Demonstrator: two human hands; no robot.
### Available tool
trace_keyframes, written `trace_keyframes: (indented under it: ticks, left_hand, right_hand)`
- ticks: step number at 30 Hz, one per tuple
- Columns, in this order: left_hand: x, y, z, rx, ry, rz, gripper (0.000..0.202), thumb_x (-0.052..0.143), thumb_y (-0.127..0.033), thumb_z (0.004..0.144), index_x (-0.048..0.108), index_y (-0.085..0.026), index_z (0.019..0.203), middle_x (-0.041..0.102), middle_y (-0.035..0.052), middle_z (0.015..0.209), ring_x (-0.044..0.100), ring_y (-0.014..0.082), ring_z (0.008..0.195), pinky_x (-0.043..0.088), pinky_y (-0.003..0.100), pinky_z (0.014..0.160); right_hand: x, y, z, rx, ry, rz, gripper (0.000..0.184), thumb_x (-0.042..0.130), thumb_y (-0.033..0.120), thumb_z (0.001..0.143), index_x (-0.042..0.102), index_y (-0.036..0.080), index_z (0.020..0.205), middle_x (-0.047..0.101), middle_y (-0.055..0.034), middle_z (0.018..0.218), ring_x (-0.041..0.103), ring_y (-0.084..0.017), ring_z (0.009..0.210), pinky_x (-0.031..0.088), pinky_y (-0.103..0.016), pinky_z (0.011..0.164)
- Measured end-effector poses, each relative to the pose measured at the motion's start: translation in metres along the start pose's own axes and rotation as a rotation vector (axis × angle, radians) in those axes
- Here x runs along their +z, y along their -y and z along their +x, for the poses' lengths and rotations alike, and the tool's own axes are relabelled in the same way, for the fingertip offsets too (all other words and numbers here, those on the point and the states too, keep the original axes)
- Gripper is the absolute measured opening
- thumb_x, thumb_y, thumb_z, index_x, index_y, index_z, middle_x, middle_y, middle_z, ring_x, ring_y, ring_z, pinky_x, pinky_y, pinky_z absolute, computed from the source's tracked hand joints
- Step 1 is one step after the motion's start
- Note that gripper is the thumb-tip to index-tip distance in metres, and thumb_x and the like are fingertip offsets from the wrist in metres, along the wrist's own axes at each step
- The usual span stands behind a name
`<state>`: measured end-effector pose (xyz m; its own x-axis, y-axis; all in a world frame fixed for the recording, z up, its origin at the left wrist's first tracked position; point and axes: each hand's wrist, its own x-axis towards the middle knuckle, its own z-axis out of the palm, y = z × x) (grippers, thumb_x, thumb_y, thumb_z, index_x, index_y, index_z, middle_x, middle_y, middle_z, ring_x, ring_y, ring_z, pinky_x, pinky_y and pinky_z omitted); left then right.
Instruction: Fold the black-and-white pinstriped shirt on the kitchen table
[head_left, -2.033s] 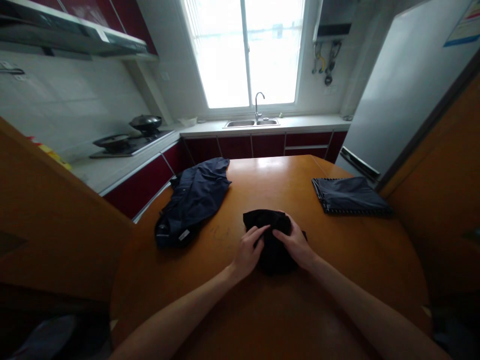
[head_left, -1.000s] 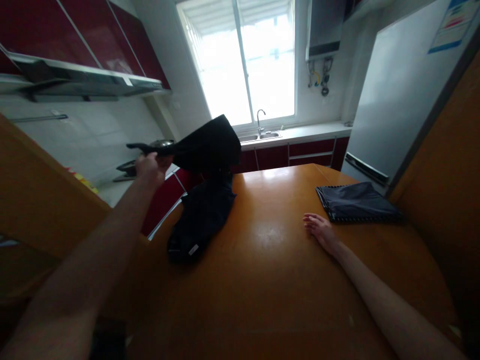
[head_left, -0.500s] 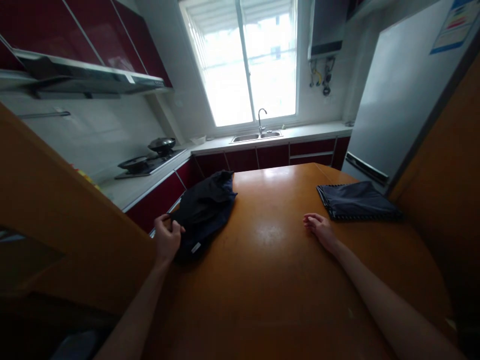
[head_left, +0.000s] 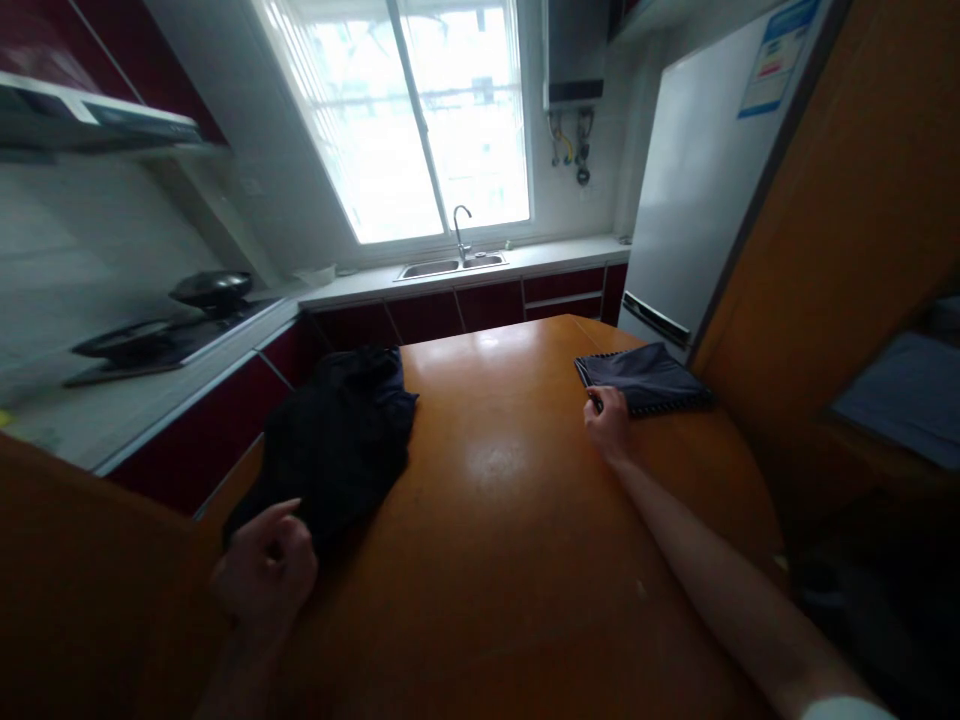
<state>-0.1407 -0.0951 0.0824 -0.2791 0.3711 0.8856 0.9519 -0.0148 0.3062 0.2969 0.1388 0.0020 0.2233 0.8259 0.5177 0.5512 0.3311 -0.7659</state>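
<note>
A heap of dark clothes (head_left: 330, 440) lies on the left part of the orange wooden table (head_left: 525, 520). My left hand (head_left: 264, 575) hovers at the heap's near edge, fingers loosely curled, holding nothing that I can see. A folded dark blue garment (head_left: 643, 378) lies flat at the table's far right. My right hand (head_left: 609, 422) reaches out to that garment's near left corner, and its fingers close on the edge.
A kitchen counter (head_left: 150, 390) with a stove and a wok (head_left: 210, 288) runs along the left. A sink (head_left: 450, 265) sits under the window. A grey fridge (head_left: 697, 190) stands behind the table on the right, beside an orange wooden panel (head_left: 847, 230).
The black garment left my hands and landed on the heap at the left. My left hand drew back toward me. My right hand slid forward to the folded garment's corner.
</note>
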Motion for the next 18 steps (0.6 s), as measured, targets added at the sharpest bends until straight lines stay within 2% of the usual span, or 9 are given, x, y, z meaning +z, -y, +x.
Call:
trace_keyframes:
  ticks: [1, 3, 5, 7, 10, 12, 14, 16, 18]
  left_hand:
    - [0.005, -0.006, -0.003, 0.016, 0.119, -0.052, 0.018, 0.059, -0.036, 0.083, 0.068, -0.028, 0.097, 0.063, -0.0038, 0.063, 0.051, 0.0142, 0.042, 0.043, 0.026, 0.045]
    - [0.018, -0.019, -0.008, 0.018, 0.357, -0.15, 0.02, 0.056, -0.035, 0.086, 0.069, -0.025, 0.098, 0.06, -0.0056, 0.057, 0.048, 0.0113, 0.038, 0.039, 0.022, 0.042]
    - [0.032, -0.028, -0.016, 0.005, 0.546, -0.239, 0.02, 0.054, -0.033, 0.088, 0.07, -0.023, 0.096, 0.059, -0.006, 0.054, 0.049, 0.0108, 0.038, 0.039, 0.02, 0.042]
    - [0.043, -0.035, -0.026, 0.023, 0.676, -0.319, 0.023, 0.051, -0.032, 0.089, 0.071, -0.022, 0.094, 0.06, -0.005, 0.055, 0.052, 0.0111, 0.041, 0.042, 0.019, 0.044]
    - [0.054, -0.039, -0.043, 0.067, 0.797, -0.398, 0.026, 0.05, -0.031, 0.091, 0.073, -0.021, 0.096, 0.067, -0.0022, 0.063, 0.057, 0.0115, 0.046, 0.046, 0.019, 0.049]
    - [0.057, -0.041, -0.053, 0.069, 0.847, -0.418, 0.025, 0.05, -0.03, 0.092, 0.073, -0.021, 0.097, 0.069, -0.0013, 0.067, 0.059, 0.012, 0.049, 0.048, 0.02, 0.052]
    - [0.06, -0.045, -0.059, 0.045, 0.87, -0.431, 0.024, 0.051, -0.03, 0.095, 0.072, -0.022, 0.102, 0.071, -0.0006, 0.072, 0.062, 0.0129, 0.052, 0.051, 0.021, 0.054]
    - [0.06, -0.051, -0.062, 0.048, 0.86, -0.462, 0.025, 0.054, -0.032, 0.096, 0.069, -0.023, 0.114, 0.075, 0.0026, 0.089, 0.07, 0.0153, 0.068, 0.057, 0.024, 0.065]
    - [0.058, -0.061, -0.064, 0.121, 0.855, -0.491, 0.039, 0.061, -0.035, 0.095, 0.06, -0.025, 0.133, 0.07, 0.0086, 0.121, 0.071, 0.0207, 0.101, 0.059, 0.032, 0.087]
  right_hand:
    - [-0.008, -0.008, 0.007, -0.021, -0.043, -0.145, 0.034, 0.056, 0.025, 0.084, 0.069, 0.017, 0.115, 0.064, -0.0178, 0.123, 0.052, -0.032, 0.119, 0.039, -0.047, 0.102]
    - [-0.023, -0.025, 0.016, 0.025, -0.074, -0.363, 0.04, 0.06, 0.026, 0.084, 0.066, 0.017, 0.123, 0.059, -0.0195, 0.131, 0.047, -0.035, 0.124, 0.035, -0.05, 0.102]
    - [-0.033, -0.042, 0.021, 0.101, -0.063, -0.477, 0.032, 0.061, 0.029, 0.086, 0.07, 0.018, 0.115, 0.061, -0.0187, 0.125, 0.049, -0.034, 0.117, 0.035, -0.048, 0.097]
    - [-0.038, -0.052, 0.023, 0.127, -0.041, -0.521, 0.021, 0.056, 0.029, 0.089, 0.072, 0.019, 0.099, 0.065, -0.0165, 0.113, 0.052, -0.031, 0.107, 0.036, -0.045, 0.092]
    - [-0.038, -0.05, 0.027, 0.098, -0.041, -0.471, 0.02, 0.051, 0.023, 0.091, 0.069, 0.019, 0.084, 0.066, -0.015, 0.101, 0.055, -0.028, 0.098, 0.037, -0.04, 0.086]
    - [-0.035, -0.036, 0.026, 0.051, -0.02, -0.333, 0.018, 0.051, 0.022, 0.09, 0.065, 0.02, 0.08, 0.065, -0.0138, 0.094, 0.056, -0.027, 0.092, 0.039, -0.038, 0.082]
    - [-0.029, -0.012, 0.016, -0.026, 0.053, -0.142, 0.016, 0.052, 0.022, 0.09, 0.063, 0.021, 0.079, 0.065, -0.0108, 0.088, 0.056, -0.025, 0.085, 0.041, -0.036, 0.079]
    - [-0.018, 0.024, -0.009, -0.137, 0.203, 0.06, 0.015, 0.053, 0.024, 0.091, 0.063, 0.023, 0.081, 0.064, -0.007, 0.083, 0.057, -0.023, 0.079, 0.041, -0.034, 0.075]
    - [-0.006, 0.065, -0.047, -0.297, 0.476, 0.262, 0.014, 0.055, 0.026, 0.093, 0.065, 0.024, 0.084, 0.065, -0.0044, 0.083, 0.057, -0.021, 0.077, 0.043, -0.032, 0.073]
